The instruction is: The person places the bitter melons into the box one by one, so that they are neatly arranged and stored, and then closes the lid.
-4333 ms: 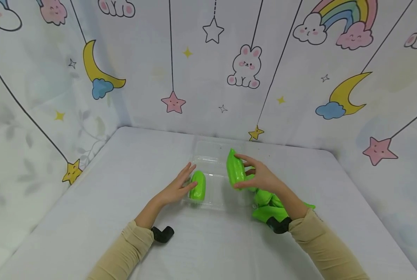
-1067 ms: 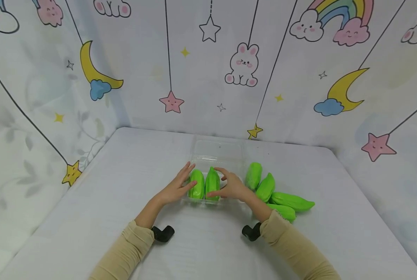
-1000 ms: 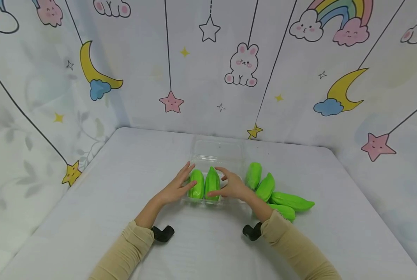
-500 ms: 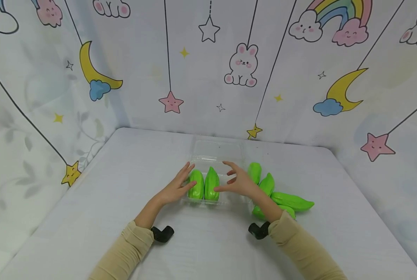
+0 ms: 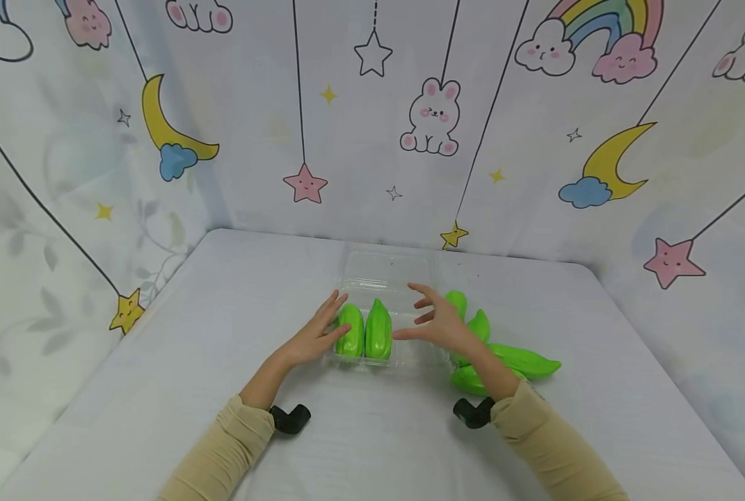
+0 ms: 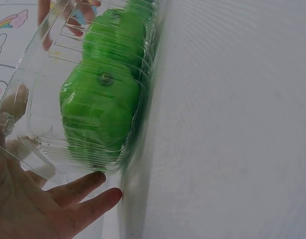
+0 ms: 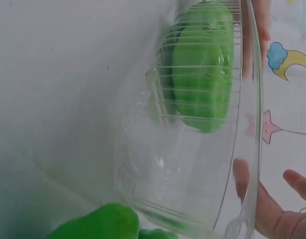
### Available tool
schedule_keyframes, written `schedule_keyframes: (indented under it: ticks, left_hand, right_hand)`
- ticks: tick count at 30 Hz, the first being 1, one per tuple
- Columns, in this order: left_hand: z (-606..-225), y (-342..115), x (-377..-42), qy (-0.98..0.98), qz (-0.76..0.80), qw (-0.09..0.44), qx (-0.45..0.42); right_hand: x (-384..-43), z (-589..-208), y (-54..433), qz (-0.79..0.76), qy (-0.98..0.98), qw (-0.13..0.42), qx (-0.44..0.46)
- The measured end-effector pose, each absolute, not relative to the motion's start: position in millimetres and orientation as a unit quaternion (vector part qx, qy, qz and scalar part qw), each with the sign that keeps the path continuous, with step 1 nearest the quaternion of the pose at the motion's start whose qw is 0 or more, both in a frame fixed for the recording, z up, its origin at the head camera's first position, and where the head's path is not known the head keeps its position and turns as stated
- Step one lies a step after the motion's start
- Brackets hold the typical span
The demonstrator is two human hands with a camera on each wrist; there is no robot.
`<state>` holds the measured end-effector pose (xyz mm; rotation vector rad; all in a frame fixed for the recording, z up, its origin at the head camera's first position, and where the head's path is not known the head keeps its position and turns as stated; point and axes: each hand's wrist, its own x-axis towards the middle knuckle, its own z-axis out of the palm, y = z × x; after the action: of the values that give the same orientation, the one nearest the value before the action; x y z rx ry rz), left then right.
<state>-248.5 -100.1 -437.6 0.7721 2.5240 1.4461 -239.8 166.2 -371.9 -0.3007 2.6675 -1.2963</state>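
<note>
A clear plastic box (image 5: pixel 419 353) stands with its lid (image 5: pixel 389 266) laid back. Two bright green, ridged, long fruit-shaped pieces lie side by side in its left part: a left piece (image 5: pixel 350 334) and a right piece (image 5: pixel 378 330). My left hand (image 5: pixel 312 339) stays at the box's left side, thumb over the rim near the left piece. In the left wrist view, straight fingers (image 6: pixel 83 191) lie by the outer wall. Thumb and fingers apart, my right hand (image 5: pixel 444 327) hovers over the box's right part and holds nothing. It partly hides the loose green pieces behind it.
Several more green pieces (image 5: pixel 525 360) lie on the white tablecloth (image 5: pixel 372 445) to the right of the box, some against each other. A patterned cloth backdrop (image 5: pixel 253 139) rises behind the table. Black wrist devices (image 5: pixel 292 419) sit below both hands.
My right hand brought a green piece from the right into the box, beside the left one. It let go and drew back to the right, fingers spread. The left hand stayed in place.
</note>
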Motion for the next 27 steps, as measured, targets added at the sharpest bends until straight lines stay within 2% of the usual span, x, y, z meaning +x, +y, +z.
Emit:
schedule_keyframes:
  ticks: [21, 27]
  left_hand:
    - [-440.1, -102.6, -248.5, 0.829, 0.490, 0.067, 0.261]
    - [-420.8, -100.3, -237.2, 0.828, 0.491, 0.074, 0.261]
  right_hand:
    - [-242.2, -359.9, 198.2, -0.416, 0.904, 0.049, -0.084]
    - [-245.7, -359.5, 209.8, -0.415, 0.905, 0.046, -0.078]
